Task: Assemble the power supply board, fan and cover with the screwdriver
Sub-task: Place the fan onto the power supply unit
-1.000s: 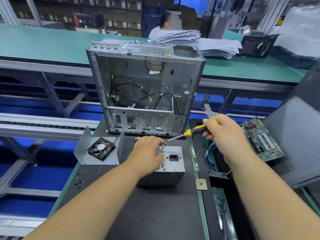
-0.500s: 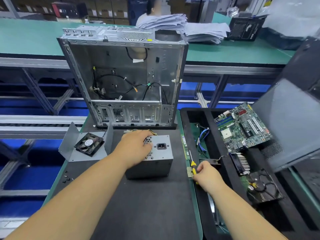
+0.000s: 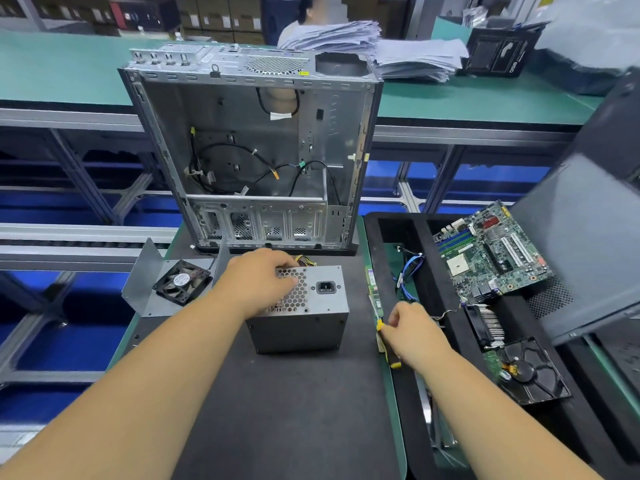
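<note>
Power supply (image 3: 301, 306) sat on the dark mat before the open case (image 3: 252, 154), gripped along its far top edge by the left hand (image 3: 258, 282). Just right of it, the screwdriver (image 3: 388, 344) was pinched at the mat's edge by the right hand (image 3: 414, 332). A two-handed lift into the case seemed wise once the tool was released.
</note>
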The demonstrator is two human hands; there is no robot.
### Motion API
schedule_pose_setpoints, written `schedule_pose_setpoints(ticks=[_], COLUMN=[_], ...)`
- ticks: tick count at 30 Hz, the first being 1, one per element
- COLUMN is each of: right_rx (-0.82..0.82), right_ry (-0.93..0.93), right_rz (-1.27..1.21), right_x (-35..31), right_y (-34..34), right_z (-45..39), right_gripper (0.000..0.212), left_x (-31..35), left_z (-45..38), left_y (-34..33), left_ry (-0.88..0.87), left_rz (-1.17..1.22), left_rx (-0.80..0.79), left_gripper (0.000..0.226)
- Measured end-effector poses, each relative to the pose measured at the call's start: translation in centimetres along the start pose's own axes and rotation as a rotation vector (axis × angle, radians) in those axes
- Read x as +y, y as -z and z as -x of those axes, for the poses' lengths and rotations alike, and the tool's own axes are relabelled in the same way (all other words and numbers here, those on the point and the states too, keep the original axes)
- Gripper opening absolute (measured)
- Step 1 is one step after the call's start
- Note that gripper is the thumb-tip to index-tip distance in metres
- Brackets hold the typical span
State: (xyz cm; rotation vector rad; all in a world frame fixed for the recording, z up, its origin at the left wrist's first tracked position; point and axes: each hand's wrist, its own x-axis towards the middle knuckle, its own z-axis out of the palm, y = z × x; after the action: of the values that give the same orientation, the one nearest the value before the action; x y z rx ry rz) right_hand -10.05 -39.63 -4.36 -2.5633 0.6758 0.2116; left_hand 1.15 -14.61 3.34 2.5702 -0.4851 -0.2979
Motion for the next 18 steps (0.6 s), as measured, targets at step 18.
schedule_pose_setpoints(ticks=[18], right_rx=[-0.224], right_ry=[0.397], right_rz=[-0.067], right_x=[-11.3], right_y=[6.8], right_z=[-0.6], right_gripper=[0.01], left_x=[-2.4], left_z=[2.4], left_y=[2.6], left_ry=[0.11], left_rz=[0.431], left_rx=[-0.084], left_gripper=[0.021])
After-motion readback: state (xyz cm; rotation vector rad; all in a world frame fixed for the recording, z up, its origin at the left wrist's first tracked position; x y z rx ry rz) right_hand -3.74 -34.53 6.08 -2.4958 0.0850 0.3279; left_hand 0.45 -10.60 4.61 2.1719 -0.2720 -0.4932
